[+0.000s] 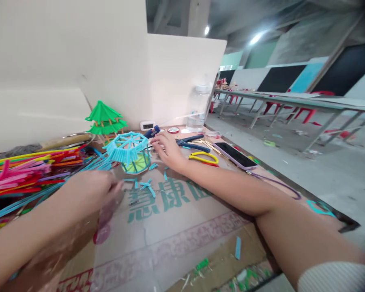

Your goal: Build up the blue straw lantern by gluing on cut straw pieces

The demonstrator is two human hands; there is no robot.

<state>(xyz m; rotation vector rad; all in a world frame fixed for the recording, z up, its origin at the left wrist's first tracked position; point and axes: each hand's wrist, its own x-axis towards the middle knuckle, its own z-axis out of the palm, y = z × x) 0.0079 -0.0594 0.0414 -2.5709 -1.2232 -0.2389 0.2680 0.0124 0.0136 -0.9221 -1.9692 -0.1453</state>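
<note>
The left hand (94, 187) is nearest over the cardboard-covered surface (176, 227), its fingers curled — whether they pinch anything, I cannot tell. Past some blue clippings (146, 185), the blue pavilion model (130, 151) stands upright between the hands. It looks light and slightly springy, probably fragile at its joints; the base rim seems a safer hold than the slatted roof. The right hand (168, 151) is just beside it, fingers loosely parted, apparently holding nothing; a green-roofed model (105, 117) stands behind.
</note>
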